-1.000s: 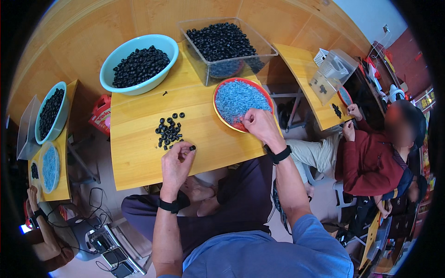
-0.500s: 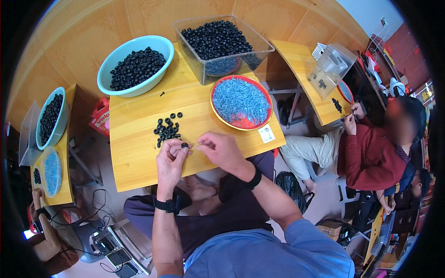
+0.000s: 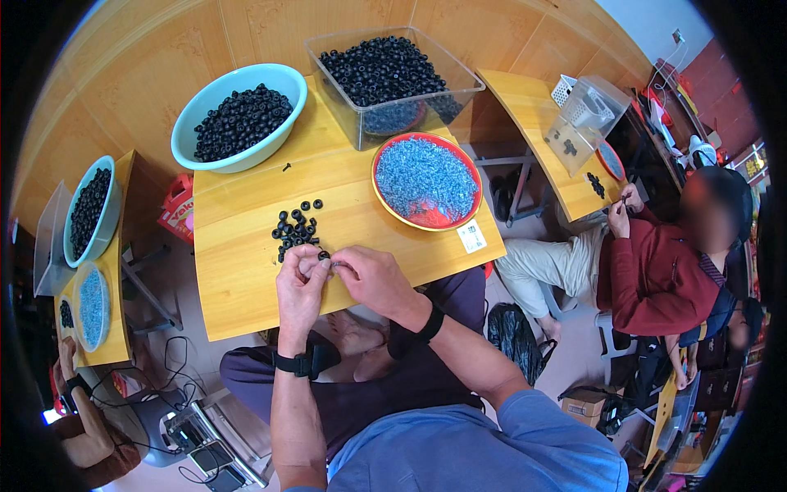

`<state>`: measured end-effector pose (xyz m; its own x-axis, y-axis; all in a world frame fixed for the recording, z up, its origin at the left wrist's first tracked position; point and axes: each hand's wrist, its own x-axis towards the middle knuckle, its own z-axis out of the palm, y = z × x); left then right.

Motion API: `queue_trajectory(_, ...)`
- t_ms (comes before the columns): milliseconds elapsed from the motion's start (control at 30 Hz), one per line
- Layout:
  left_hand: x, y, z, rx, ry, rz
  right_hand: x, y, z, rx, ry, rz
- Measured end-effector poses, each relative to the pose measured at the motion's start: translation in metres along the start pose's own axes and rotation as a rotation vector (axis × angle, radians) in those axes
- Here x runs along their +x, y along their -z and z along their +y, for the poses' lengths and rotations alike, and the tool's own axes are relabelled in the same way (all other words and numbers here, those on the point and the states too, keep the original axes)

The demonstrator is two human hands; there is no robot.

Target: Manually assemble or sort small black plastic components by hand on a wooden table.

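Note:
My left hand (image 3: 300,283) pinches a small black ring-shaped part (image 3: 324,256) between thumb and fingers, just over the near edge of the yellow table (image 3: 238,287). My right hand (image 3: 370,277) has its fingertips pressed together right against that part. Between them is a tiny piece, mostly hidden, too small to name. Beyond my left hand lies a loose cluster of black ring-shaped parts (image 3: 293,229). To the right stands a red and yellow bowl (image 3: 474,209) filled with small clear-bluish pieces (image 3: 426,176).
A light-blue basin (image 3: 184,135) and a clear plastic bin (image 3: 361,131), both holding black parts, stand at the back. One small black piece (image 3: 287,166) lies alone. At right, a person in a dark red top (image 3: 656,279) works at another table; another person's arm (image 3: 82,402) shows at left.
My right hand has moved left until its fingertips meet the black part in my left hand. My left hand has stayed nearly in place.

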<state>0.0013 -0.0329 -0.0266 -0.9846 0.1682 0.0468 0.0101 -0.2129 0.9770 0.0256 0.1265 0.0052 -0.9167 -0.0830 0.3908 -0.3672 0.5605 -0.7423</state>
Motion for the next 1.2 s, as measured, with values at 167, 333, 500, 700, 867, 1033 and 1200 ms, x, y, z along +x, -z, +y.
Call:
queue_trajectory(167, -0.0003, -0.0009, -0.0008, -0.042, -0.007, -0.003, 0.0011, 0.0005, 0.0011, -0.083, 0.015, 0.058)
queue_trajectory(333, -0.0007, -0.0027, 0.0011, 0.026, 0.008, -0.026, 0.0000, -0.0038, 0.0062, -0.088, 0.040, 0.052)
queue_trajectory(500, -0.0013, -0.0031, 0.0034, 0.052, 0.008, -0.021, -0.0018, -0.0058, 0.0038, -0.137, 0.059, 0.023)
queue_trajectory(700, -0.0013, -0.0022, 0.0006, 0.070, 0.012, -0.015, 0.0007, -0.0026, 0.0014, -0.058, 0.035, 0.114)
queue_trajectory(867, -0.0007, -0.0004, -0.0021, 0.058, 0.008, -0.037, 0.0018, -0.0030, 0.0031, -0.056, 0.001, 0.101)
queue_trajectory(1033, -0.0018, -0.0006, 0.0004, 0.060, 0.018, -0.040, -0.0008, -0.0023, 0.0057, 0.000, -0.040, 0.036)
queue_trajectory(1200, -0.0019, -0.0019, 0.0027, 0.095, 0.016, -0.034, -0.0029, -0.0036, 0.0062, 0.098, -0.141, 0.056)
